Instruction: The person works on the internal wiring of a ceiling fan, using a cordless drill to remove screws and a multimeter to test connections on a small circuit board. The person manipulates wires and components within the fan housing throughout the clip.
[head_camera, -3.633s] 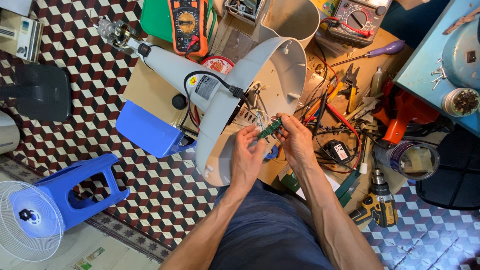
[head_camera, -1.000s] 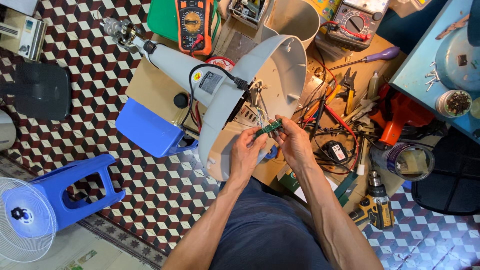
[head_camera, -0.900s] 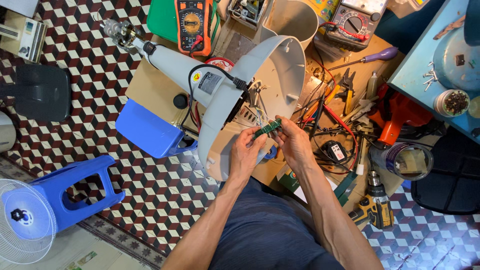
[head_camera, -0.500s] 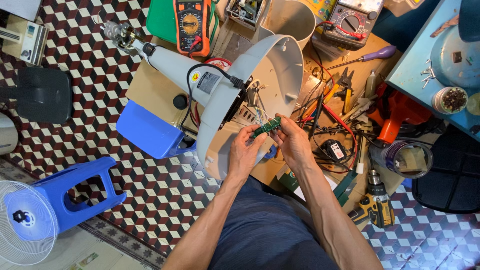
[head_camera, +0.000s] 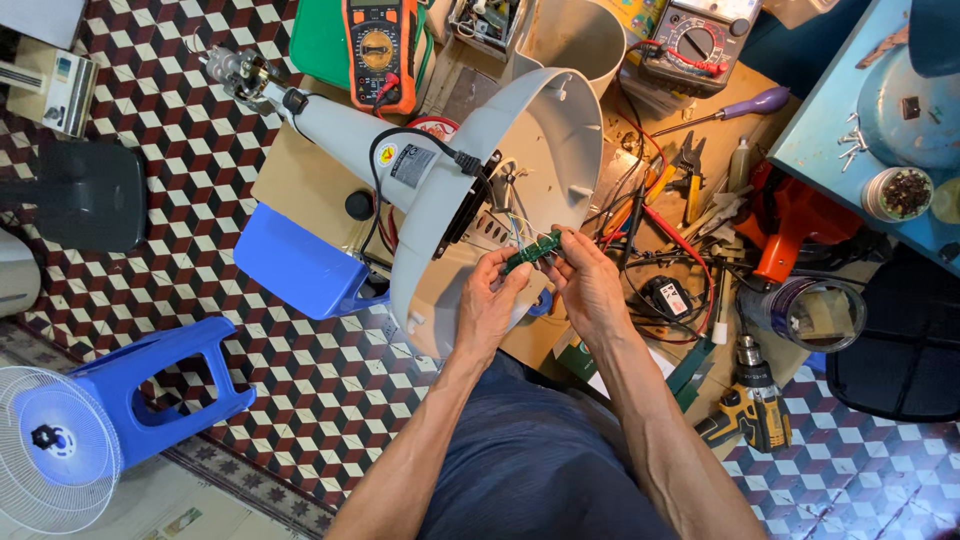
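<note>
A small green circuit board with wires running from it is held between both hands in front of the open underside of a grey fan base. My left hand pinches the board's lower left end. My right hand grips its upper right end. The fan's grey pole lies tilted up to the left, with a black cable plugged in at the base.
An orange multimeter and another meter lie at the top. Pliers, a purple screwdriver, wires and a yellow drill crowd the right. A blue stool and a fan grille stand on the chequered floor at left.
Both hands keep hold of the green board, shifting it only slightly. The view has drifted a little; the fan base stays where it was.
</note>
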